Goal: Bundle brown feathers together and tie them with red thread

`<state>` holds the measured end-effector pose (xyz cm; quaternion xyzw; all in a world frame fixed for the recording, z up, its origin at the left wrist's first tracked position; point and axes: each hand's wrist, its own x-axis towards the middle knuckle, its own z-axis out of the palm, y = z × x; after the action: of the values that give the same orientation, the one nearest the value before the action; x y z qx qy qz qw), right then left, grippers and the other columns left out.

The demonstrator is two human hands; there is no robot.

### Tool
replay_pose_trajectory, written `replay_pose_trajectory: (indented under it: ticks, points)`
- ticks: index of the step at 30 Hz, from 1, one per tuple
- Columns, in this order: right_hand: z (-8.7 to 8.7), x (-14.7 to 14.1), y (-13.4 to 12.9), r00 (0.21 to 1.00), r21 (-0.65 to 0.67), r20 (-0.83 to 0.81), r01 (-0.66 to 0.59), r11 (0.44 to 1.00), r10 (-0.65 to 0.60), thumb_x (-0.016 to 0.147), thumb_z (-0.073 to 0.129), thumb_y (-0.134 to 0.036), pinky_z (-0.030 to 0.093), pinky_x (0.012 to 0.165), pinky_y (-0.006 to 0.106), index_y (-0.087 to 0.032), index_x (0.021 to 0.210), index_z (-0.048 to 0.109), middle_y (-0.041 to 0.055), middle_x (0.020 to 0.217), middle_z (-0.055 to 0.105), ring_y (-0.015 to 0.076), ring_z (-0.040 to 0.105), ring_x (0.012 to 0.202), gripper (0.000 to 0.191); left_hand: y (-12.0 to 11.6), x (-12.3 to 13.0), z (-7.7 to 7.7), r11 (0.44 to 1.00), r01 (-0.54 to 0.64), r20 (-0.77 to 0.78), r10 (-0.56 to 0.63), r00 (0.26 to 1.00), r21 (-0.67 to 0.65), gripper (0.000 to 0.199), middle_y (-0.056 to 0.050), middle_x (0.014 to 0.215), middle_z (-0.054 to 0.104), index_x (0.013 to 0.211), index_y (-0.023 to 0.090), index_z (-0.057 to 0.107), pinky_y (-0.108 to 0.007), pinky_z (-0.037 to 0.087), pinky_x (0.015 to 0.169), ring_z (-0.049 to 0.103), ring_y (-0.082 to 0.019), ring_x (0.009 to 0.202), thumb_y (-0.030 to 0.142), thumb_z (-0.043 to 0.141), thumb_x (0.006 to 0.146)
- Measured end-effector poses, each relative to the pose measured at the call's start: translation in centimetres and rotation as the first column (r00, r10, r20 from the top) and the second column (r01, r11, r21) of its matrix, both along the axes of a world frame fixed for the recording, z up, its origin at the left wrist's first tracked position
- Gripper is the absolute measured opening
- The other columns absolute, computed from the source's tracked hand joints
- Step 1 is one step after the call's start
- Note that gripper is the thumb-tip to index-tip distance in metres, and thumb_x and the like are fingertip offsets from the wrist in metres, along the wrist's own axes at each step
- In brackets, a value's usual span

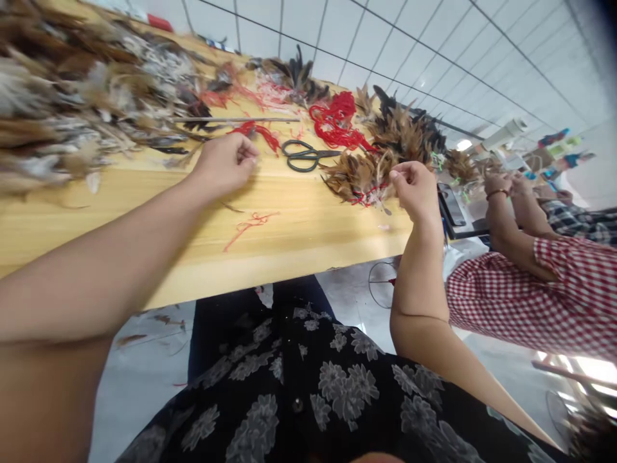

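Note:
My left hand (229, 164) hovers low over the yellow table, its fingers curled together; whatever they may hold is hidden. Just beyond it lie some red threads (263, 134) and a thin stick (241, 119). My right hand (417, 186) is pinched closed at the right edge of a brown feather bundle (351, 173) bound with red thread; I cannot make out what sits between the fingertips. Between my hands rest black-handled scissors (303, 155), blades pointing right. A tangle of red yarn (337, 119) lies behind them.
A large pile of loose feathers (96, 96) covers the table's left side. More brown and black feather bundles (407, 132) stand at the back right. Red thread scraps (250, 226) lie near the front. A phone (452, 204) is at right, beside a co-worker's checked sleeve (573, 257).

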<state>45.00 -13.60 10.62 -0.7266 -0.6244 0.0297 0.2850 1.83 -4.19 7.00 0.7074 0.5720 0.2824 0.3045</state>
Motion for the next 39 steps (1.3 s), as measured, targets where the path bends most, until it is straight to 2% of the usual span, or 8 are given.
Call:
replay_pose_trajectory:
  ticks: [6, 10, 13, 15, 20, 25, 31, 39]
  points:
    - [1.9, -13.2, 2.8, 0.940, -0.051, 0.065, -0.331, 0.942, 0.334, 0.113, 0.072, -0.032, 0.064, 0.105, 0.045, -0.023, 0.116, 0.088, 0.0106, 0.109, 0.089, 0.0280, 0.080, 0.104, 0.019, 0.7, -1.4, 0.6, 0.980, -0.148, 0.028, 0.146, 0.989, 0.136, 0.015, -0.005, 0.144, 0.089, 0.123, 0.027, 0.079, -0.045, 0.060, 0.125, 0.079, -0.027, 0.133, 0.023, 0.073, 0.110]
    - [0.8, -21.1, 5.2, 0.845, -0.144, 0.172, -0.486, 0.862, 0.506, 0.122, 0.061, -0.029, 0.064, 0.113, 0.046, -0.021, 0.126, 0.092, 0.0171, 0.132, 0.095, 0.0345, 0.084, 0.128, 0.032, 1.8, -3.6, 1.5, 0.938, -0.275, -0.017, 0.284, 0.959, 0.214, 0.030, -0.005, 0.148, 0.086, 0.132, 0.031, 0.079, -0.053, 0.053, 0.130, 0.074, -0.031, 0.147, 0.053, 0.078, 0.113]
    - [-0.6, -24.5, 6.5, 0.802, -0.225, 0.227, -0.509, 0.831, 0.553, 0.127, 0.053, -0.027, 0.063, 0.109, 0.045, -0.019, 0.139, 0.092, 0.0201, 0.145, 0.094, 0.0376, 0.084, 0.139, 0.042, 2.6, -5.0, 1.6, 0.926, -0.301, -0.042, 0.318, 0.947, 0.230, 0.052, -0.004, 0.147, 0.084, 0.135, 0.031, 0.078, -0.049, 0.052, 0.127, 0.069, -0.029, 0.148, 0.077, 0.075, 0.111]
    - [-1.5, -25.5, 7.0, 0.801, -0.301, 0.251, -0.469, 0.830, 0.543, 0.129, 0.047, -0.025, 0.062, 0.109, 0.044, -0.018, 0.150, 0.089, 0.0221, 0.156, 0.091, 0.0383, 0.083, 0.147, 0.048, 2.9, -5.4, 1.3, 0.934, -0.277, -0.068, 0.299, 0.952, 0.226, 0.057, -0.002, 0.143, 0.083, 0.133, 0.029, 0.078, -0.048, 0.051, 0.128, 0.066, -0.028, 0.145, 0.081, 0.072, 0.111]
    - [-2.7, -25.6, 7.0, 0.830, -0.429, 0.230, -0.383, 0.818, 0.509, 0.130, 0.041, -0.024, 0.062, 0.115, 0.045, -0.016, 0.164, 0.084, 0.0236, 0.174, 0.085, 0.0383, 0.082, 0.158, 0.055, 3.3, -5.1, -0.1, 0.975, -0.081, -0.182, 0.120, 0.976, 0.209, 0.038, -0.007, 0.130, 0.083, 0.128, 0.031, 0.087, -0.060, 0.047, 0.141, 0.063, -0.039, 0.154, 0.062, 0.079, 0.108]
    - [-2.7, -25.9, 6.4, 0.817, -0.434, 0.225, -0.403, 0.806, 0.530, 0.131, 0.040, -0.025, 0.062, 0.110, 0.044, -0.017, 0.161, 0.085, 0.0230, 0.167, 0.088, 0.0380, 0.085, 0.150, 0.055, 3.2, -4.8, -1.8, 0.979, 0.040, -0.273, 0.017, 0.962, 0.201, 0.031, -0.017, 0.133, 0.083, 0.121, 0.026, 0.087, -0.068, 0.053, 0.141, 0.068, -0.054, 0.157, 0.045, 0.094, 0.098]
    - [-3.0, -26.4, 6.8, 0.852, -0.405, 0.149, -0.411, 0.817, 0.502, 0.130, 0.039, -0.024, 0.065, 0.118, 0.045, -0.022, 0.173, 0.077, 0.0195, 0.177, 0.082, 0.0370, 0.083, 0.154, 0.058, 3.2, -4.9, -2.0, 0.987, 0.057, -0.330, -0.003, 0.944, 0.153, 0.018, -0.019, 0.134, 0.084, 0.119, 0.022, 0.085, -0.066, 0.057, 0.139, 0.075, -0.053, 0.148, 0.029, 0.086, 0.102]
    - [-5.0, -25.6, 7.6, 0.834, -0.255, 0.143, -0.489, 0.834, 0.533, 0.123, 0.047, -0.022, 0.071, 0.124, 0.052, -0.027, 0.188, 0.064, 0.0225, 0.182, 0.074, 0.0403, 0.074, 0.158, 0.067, 3.1, -5.2, -1.5, 0.979, -0.072, -0.224, 0.115, 0.968, 0.193, 0.013, -0.012, 0.117, 0.086, 0.118, 0.028, 0.085, -0.057, 0.066, 0.130, 0.081, -0.044, 0.135, 0.038, 0.081, 0.110]
